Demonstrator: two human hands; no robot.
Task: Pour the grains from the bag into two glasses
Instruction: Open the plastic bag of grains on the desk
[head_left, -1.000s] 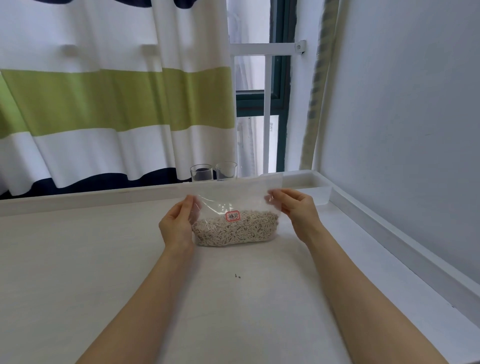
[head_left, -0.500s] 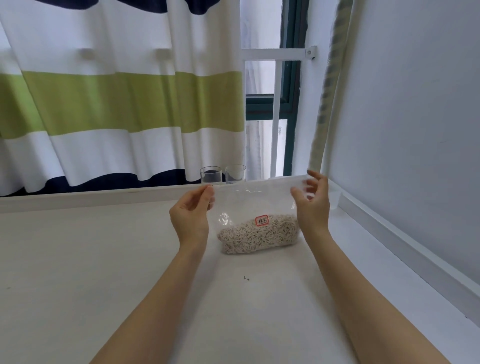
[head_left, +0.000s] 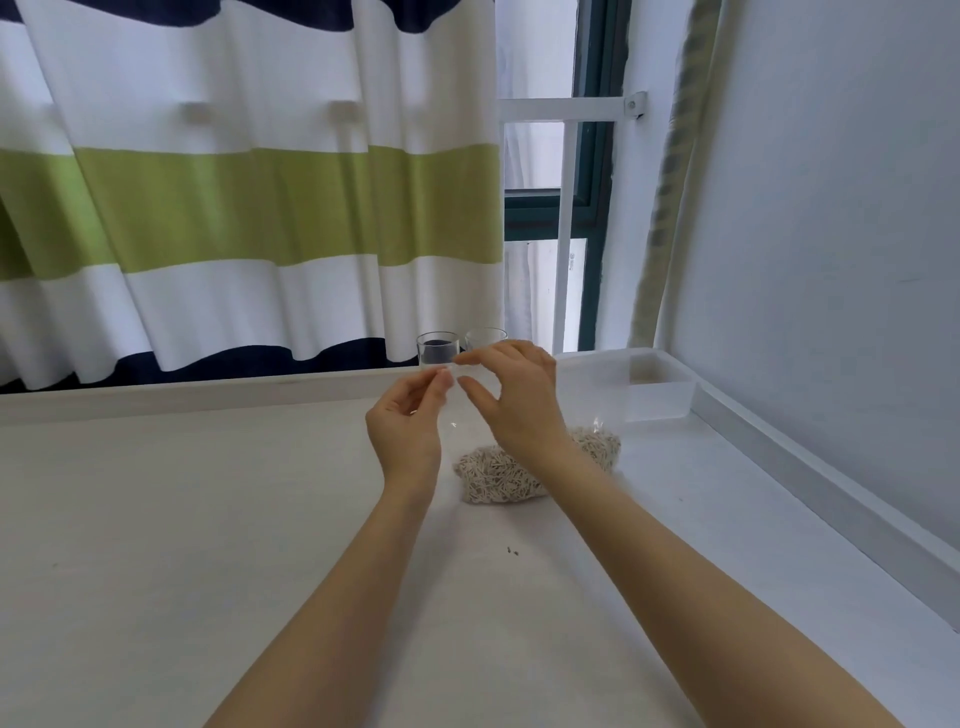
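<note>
A clear plastic bag of pale grains (head_left: 498, 475) stands on the white table (head_left: 208, 519), its grain-filled bottom resting on the surface. My left hand (head_left: 408, 423) pinches the bag's top edge at its left corner. Close beside it, my right hand (head_left: 511, 400) pinches the same top edge with thumb and fingers. Two empty clear glasses (head_left: 438, 349) (head_left: 485, 338) stand side by side at the table's back edge, just behind my hands. My right hand partly hides the right glass and the bag's upper part.
A clear plastic box (head_left: 660, 387) sits in the back right corner. A striped curtain (head_left: 234, 208) hangs behind the table, a window (head_left: 545, 234) to its right. A grey wall (head_left: 831, 260) and raised ledge (head_left: 831, 488) run along the right. Small dark specks (head_left: 511, 551) lie on the table.
My right hand has moved left along the bag's top edge to meet my left hand at the left corner. The bag's top has folded over that way.
</note>
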